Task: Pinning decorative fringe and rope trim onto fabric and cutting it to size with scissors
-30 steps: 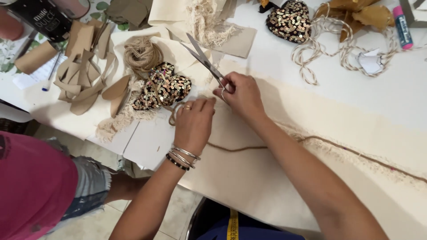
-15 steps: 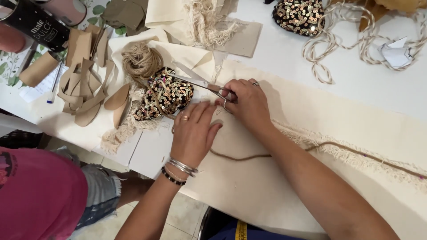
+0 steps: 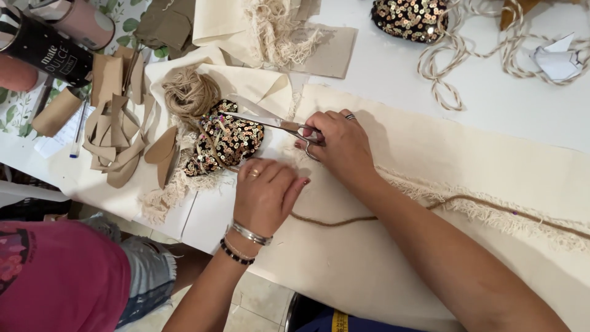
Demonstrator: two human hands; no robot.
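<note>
Gripping the scissors by their loops, the right hand points the blades left over the sequined piece. The left hand presses flat, fingers loosely curled, on the cream cloth covering the table. That cloth looks light, limp and fray-prone; best held flat near the cut.

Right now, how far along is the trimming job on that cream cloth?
Done: the cream cloth already has a frayed fringe, with jute cord along it. In hand: right hand holds scissors; left hand presses the cloth. Left: cord uncut, jute ball attached or not, unclear.
</note>
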